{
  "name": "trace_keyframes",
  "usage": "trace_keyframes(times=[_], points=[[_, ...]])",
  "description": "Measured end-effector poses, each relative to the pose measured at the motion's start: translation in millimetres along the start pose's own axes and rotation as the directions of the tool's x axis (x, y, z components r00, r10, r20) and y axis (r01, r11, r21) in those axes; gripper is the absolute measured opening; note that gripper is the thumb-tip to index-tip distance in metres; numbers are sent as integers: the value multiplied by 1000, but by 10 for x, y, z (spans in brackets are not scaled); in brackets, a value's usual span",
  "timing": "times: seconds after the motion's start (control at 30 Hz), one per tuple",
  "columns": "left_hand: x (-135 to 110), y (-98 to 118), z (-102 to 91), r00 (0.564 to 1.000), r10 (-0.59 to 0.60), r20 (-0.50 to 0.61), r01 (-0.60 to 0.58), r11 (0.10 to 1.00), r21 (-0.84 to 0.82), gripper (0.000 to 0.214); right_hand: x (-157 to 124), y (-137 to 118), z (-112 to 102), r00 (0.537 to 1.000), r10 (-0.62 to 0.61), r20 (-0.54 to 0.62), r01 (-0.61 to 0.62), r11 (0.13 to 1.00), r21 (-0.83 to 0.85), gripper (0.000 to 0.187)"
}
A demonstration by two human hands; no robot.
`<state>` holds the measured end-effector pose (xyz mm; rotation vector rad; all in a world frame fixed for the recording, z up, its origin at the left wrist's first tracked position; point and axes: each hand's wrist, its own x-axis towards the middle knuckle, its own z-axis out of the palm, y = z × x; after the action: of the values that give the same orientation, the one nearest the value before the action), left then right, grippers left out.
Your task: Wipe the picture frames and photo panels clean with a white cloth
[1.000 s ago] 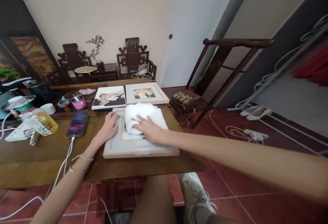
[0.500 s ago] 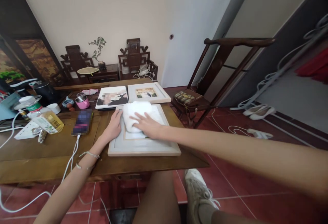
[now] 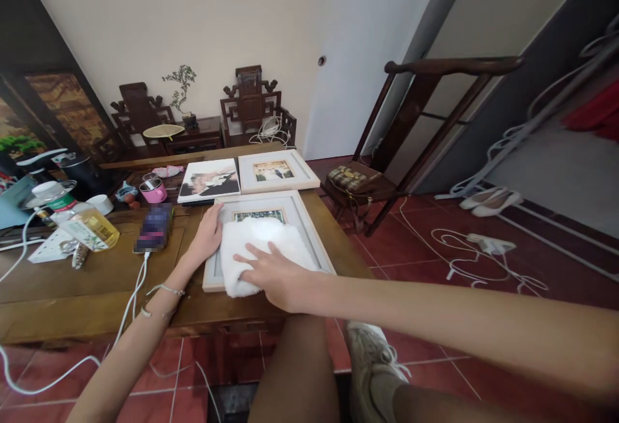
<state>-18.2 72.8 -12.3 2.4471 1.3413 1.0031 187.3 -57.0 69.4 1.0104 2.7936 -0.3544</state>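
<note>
A white cloth (image 3: 232, 236) under the spread fingers of the right hand (image 3: 273, 273) hides the lower part of the picture (image 3: 261, 214) in the pale frame (image 3: 213, 279); just beyond those fingertips shows its top strip, too small to make out. The cloth also covers part of the frame's near edge. Left of the fingers of the left hand (image 3: 209, 235), a phone (image 3: 153, 228) has a pixelated screen; farther left, the label (image 3: 89, 233) on a bottle (image 3: 109, 236) is unreadable. Beyond the left fingertips, a print (image 3: 210, 180) is partly pixelated. Far right of the right fingers, red fabric (image 3: 597, 113) runs out of view.
</note>
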Motion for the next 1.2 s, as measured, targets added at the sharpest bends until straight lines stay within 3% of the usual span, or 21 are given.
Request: trace_keyframes(times=[0.13, 0.27, 0.4, 0.5, 0.67, 0.77, 1.07, 1.2], points=[[-16, -13, 45, 997, -26, 78, 22, 999, 50, 49, -170, 102, 10, 996, -61, -67, 62, 998, 8, 65], [-31, -45, 90, 993, -23, 114, 21, 1000, 19, 58, -175, 440, 28, 998, -11, -56, 6, 996, -92, 66], [-24, -42, 95, 991, -20, 133, 22, 1000, -11, 59, -42, 827, -112, 998, 63, -24, -68, 963, -260, 67], [-29, -27, 88, 996, -9, 87, 12, 999, -36, 56, 186, 947, -244, 992, 108, -62, -123, 941, -316, 69], [-56, 15, 41, 999, 34, -19, -35, 996, -80, 54, 649, 699, -170, 994, 66, -89, -87, 962, -258, 65], [-59, 43, 6, 999, 22, -44, -26, 995, -93, 56, 735, 471, -50, 988, 83, -128, -109, 972, -208, 57], [-42, 48, 40, 998, -61, 36, 61, 998, 1, 43, 140, -74, -46, 996, 35, 76, -27, 994, -102, 62], [-54, 67, 38, 992, -18, 121, 16, 1000, 16, 42, -64, -88, -38, 997, 44, 58, -38, 993, -114, 60]])
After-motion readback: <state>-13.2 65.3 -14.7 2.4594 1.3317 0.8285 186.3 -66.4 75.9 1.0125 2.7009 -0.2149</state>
